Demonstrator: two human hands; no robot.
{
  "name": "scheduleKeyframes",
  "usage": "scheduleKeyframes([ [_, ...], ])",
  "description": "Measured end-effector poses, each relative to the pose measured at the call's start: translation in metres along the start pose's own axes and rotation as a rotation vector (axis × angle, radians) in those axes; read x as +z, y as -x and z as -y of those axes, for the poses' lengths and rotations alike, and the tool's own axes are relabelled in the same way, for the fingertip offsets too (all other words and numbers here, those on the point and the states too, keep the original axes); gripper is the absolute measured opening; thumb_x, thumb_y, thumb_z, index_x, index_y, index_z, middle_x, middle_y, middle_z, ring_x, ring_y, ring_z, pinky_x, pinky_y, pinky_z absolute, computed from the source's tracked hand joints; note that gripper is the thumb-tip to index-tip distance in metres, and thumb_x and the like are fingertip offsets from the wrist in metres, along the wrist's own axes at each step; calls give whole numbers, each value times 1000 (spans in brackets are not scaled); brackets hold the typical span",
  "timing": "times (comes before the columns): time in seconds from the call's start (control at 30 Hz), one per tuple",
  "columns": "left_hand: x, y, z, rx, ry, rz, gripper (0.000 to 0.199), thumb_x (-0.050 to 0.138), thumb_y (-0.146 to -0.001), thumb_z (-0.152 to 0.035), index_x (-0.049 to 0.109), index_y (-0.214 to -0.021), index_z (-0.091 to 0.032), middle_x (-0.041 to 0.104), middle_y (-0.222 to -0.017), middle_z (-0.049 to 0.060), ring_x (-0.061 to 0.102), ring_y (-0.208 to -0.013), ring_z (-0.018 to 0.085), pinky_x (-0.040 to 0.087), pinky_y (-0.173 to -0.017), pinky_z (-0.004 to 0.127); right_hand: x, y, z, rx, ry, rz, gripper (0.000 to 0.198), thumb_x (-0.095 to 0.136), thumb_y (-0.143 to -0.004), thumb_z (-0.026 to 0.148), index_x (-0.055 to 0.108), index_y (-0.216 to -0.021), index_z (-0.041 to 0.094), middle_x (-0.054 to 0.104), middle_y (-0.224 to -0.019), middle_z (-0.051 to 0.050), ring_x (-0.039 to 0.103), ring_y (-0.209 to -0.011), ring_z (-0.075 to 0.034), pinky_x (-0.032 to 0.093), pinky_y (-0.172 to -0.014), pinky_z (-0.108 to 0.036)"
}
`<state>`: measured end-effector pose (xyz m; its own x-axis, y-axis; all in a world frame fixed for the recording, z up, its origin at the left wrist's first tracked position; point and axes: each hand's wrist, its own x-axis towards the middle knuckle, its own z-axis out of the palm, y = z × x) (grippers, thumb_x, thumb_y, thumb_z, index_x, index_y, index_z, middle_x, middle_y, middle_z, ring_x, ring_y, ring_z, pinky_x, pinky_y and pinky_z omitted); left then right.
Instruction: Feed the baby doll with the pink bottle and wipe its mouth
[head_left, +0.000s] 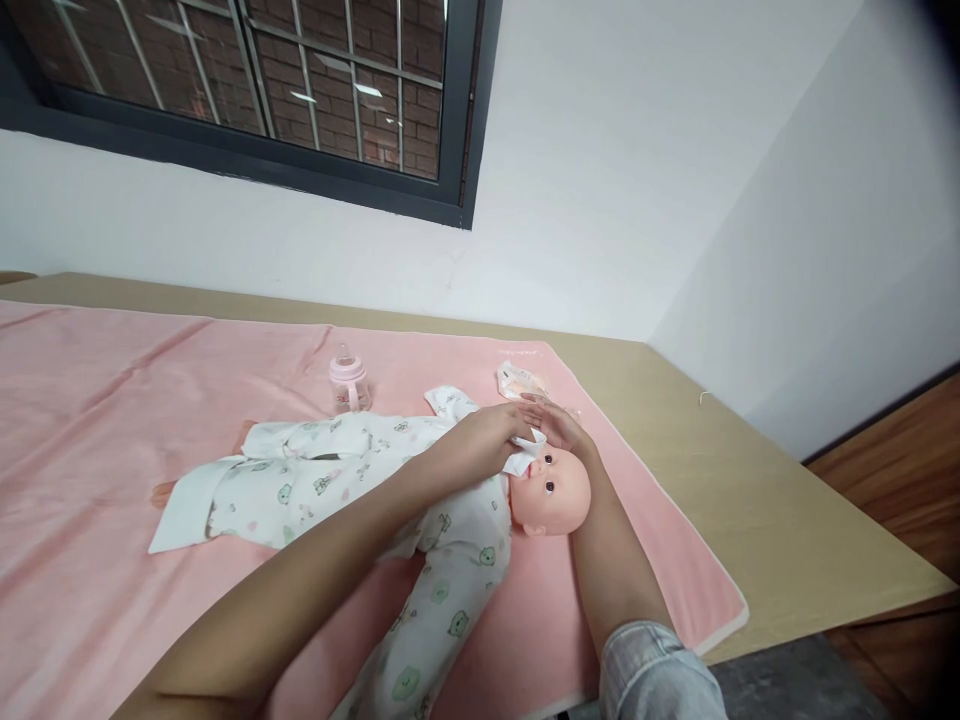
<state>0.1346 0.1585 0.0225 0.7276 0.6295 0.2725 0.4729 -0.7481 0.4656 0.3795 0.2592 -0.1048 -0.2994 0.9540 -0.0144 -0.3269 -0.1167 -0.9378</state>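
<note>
A bald baby doll [566, 495] in white printed clothes [397, 440] lies on its back on a pink blanket [82, 400], head to the right. From the left, my left hand [491, 432] reaches over its chest. Its fingers are closed on a white tissue [523, 458], which lies against the doll's mouth and chin. My right hand [551, 420] curves around the far side of the doll's head, fingers stretched out beside my left hand. The forearm passes close by the crown. My fingertips partly overlap, so some contact there is hidden.
A pink-topped baby bottle [350, 385] stands beyond the doll's legs. Past my right hand lies a small clear plastic packet [517, 380]. The wooden tabletop [675, 440] shows around the blanket, with a white wall and barred window [300, 90] behind.
</note>
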Motion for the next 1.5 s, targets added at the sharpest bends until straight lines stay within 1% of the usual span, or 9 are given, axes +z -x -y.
scheduleKeyframes([
  [0.17, 3, 0, 2, 15, 26, 3, 29, 45, -77, -6, 70, -86, -17, 68, -97, 6, 64, -88, 20, 47, -73, 27, -1, -1, -1, 10, -19, 19, 34, 63, -83, 32, 61, -116, 22, 71, -115, -7, 68, -106, -21, 49, -105, -42],
  [0.3, 2, 1, 2, -2, 60, -24, 30, 47, -77, -5, 70, -90, -18, 69, -98, 5, 64, -89, 19, 47, -77, 27, -1, -1, 0, 17, -15, 0, 32, 62, -84, 32, 62, -115, 22, 72, -113, -8, 68, -106, -21, 48, -106, -42],
  [0.4, 2, 1, 0, 27, 66, -30, 30, 47, -77, -5, 71, -90, -18, 69, -98, 5, 64, -90, 19, 47, -80, 27, -1, -1, 0, 18, -11, -3, 32, 62, -84, 32, 62, -115, 22, 72, -113, -8, 68, -107, -21, 48, -105, -42],
  [0.6, 2, 2, -1, 53, 56, -3, 22, 51, -82, -8, 70, -88, -18, 68, -94, 4, 63, -85, 18, 45, -74, 26, -2, -1, -1, 12, -27, 19, 32, 62, -84, 31, 62, -115, 23, 71, -116, -7, 69, -105, -20, 50, -103, -41],
  [0.83, 5, 3, 2, 64, 85, -14, 19, 56, -82, -10, 70, -90, -19, 67, -95, 2, 62, -85, 17, 44, -76, 26, 1, 0, 1, 27, -26, 1, 31, 61, -85, 29, 62, -115, 22, 71, -114, -7, 69, -103, -20, 50, -102, -40],
  [1.03, 2, 3, -4, 15, 68, 32, 16, 55, -80, -9, 68, -83, -17, 66, -94, 3, 61, -83, 17, 42, -73, 27, 2, 1, 2, 35, -17, -12, 30, 60, -86, 30, 62, -115, 22, 71, -114, -7, 69, -102, -19, 52, -101, -39],
  [1.2, 1, 3, -5, 40, 83, 19, 18, 53, -80, -8, 68, -82, -18, 66, -93, 2, 61, -81, 16, 42, -73, 26, 1, 0, 1, 28, -28, -4, 31, 62, -84, 29, 62, -114, 22, 71, -114, -8, 69, -103, -20, 50, -103, -41],
  [1.33, 2, 3, -6, -5, 40, 69, 17, 54, -78, -8, 69, -79, -17, 65, -90, 2, 61, -79, 17, 42, -69, 27, 1, 0, 1, 29, -21, -3, 31, 62, -84, 31, 62, -114, 22, 70, -117, -9, 68, -105, -20, 50, -104, -41],
  [1.5, -2, 4, 0, 63, 39, 32, 19, 53, -80, -9, 69, -83, -19, 66, -92, 2, 62, -82, 17, 42, -71, 26, 2, 1, 2, 20, -34, 10, 32, 62, -84, 30, 62, -114, 21, 71, -115, -8, 69, -105, -21, 49, -104, -42],
])
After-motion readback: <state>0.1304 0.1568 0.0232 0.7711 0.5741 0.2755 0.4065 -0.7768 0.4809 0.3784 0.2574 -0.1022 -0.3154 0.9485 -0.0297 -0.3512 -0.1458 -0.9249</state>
